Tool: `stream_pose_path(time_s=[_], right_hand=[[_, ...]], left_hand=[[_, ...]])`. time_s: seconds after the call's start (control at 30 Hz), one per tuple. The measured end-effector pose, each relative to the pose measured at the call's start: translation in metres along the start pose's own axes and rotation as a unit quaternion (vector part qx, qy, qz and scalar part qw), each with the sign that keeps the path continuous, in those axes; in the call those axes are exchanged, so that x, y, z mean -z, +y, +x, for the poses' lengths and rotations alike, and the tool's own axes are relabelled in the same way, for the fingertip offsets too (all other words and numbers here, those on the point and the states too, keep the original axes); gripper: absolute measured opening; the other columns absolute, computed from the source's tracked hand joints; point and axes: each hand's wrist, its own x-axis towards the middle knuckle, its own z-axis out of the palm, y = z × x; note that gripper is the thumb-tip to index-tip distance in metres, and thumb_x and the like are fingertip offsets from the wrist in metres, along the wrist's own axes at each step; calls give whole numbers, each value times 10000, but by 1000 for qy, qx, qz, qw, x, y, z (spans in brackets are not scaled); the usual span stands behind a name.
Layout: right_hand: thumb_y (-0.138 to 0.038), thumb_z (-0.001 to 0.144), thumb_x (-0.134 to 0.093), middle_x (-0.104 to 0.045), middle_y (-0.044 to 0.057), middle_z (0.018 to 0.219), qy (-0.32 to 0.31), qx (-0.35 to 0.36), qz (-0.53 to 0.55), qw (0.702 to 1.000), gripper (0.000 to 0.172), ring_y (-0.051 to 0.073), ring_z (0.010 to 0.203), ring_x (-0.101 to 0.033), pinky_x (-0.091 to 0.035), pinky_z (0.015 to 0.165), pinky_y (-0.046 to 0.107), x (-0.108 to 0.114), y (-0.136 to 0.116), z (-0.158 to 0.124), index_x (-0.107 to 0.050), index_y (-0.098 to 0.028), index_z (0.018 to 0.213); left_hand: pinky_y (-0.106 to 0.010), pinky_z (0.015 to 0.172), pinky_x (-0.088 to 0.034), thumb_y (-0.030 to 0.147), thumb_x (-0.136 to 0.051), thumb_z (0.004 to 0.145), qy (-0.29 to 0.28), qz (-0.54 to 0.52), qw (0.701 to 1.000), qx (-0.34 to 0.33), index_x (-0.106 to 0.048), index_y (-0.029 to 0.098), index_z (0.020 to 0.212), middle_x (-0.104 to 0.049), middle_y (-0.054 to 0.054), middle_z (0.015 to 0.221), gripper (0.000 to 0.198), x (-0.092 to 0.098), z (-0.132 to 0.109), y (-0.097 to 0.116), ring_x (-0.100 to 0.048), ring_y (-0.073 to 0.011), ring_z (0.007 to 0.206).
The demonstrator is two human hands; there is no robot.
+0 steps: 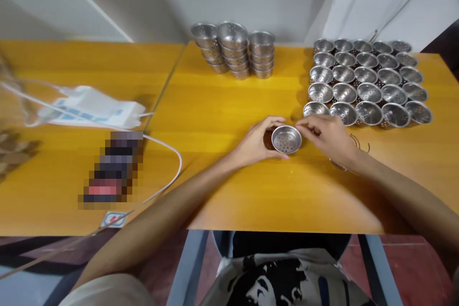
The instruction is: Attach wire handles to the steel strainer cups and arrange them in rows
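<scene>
Patterned cloth (272, 279) covers the person's front, well to the near side of a grid of perforated metal cups (366, 75). Just off the grid's near left corner, at the yellow table (251, 201), the left hand (254, 143) curls thumb and fingers around the wall of a similar single cup (286, 140), its mouth facing the lens. At the grid's near edge, the right hand (328, 136) holds thumb and forefinger close together by the cup's rim; from my distant post I cannot tell whether they touch it or pinch anything. Thin wire rings (355, 141) lie near the grid's front row, partly hidden by the right wrist. Nested stacks (233, 51) stand left of the grid, a white power strip (100, 107) farther left. Good handling, I judge, calls for a light, even left hold low on the wall, small fingertip moves at the rim, and a right forearm clear of the grid.
</scene>
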Motion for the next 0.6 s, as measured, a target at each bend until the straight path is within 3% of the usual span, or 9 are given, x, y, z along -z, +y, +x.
stream_pose_path(time_s=[0.17,0.27,0.37,0.6], right_hand=[[-356,1138,-707,-597,-28,672,65,-47,39,996,227,139,598,-485,-406,684,335,-6,-8,6,-877,-211,1100],[-327,1122,-709,-510,-46,643,78,-56,64,993,206,132,577,-411,-369,658,340,-9,-12,6,-880,-214,1105],[-324,1108,-721,-460,-54,645,86,-75,88,990,192,131,582,-378,-344,648,344,-13,-11,5,-882,-220,1108],[-364,1061,-770,-442,-66,631,104,-97,176,974,181,121,577,-365,-307,624,337,-27,-5,8,-881,-222,1074]], left_hand=[[-671,1347,-519,808,-1075,692,-29,65,997,-29,-625,267,1624,-678,-213,1657,1168,3,-3,3,-659,-475,1553],[-651,1371,-510,690,-1016,877,-58,63,995,-56,-547,278,1715,-616,-209,1740,1045,4,-6,5,-630,-444,1604],[-588,1318,-578,516,-937,1005,-48,47,995,-68,-545,278,1707,-672,-191,1681,839,3,-6,4,-705,-379,1529],[-555,1240,-630,559,-1017,922,-20,45,997,-65,-629,265,1594,-769,-169,1532,830,-2,-2,0,-773,-361,1413]])
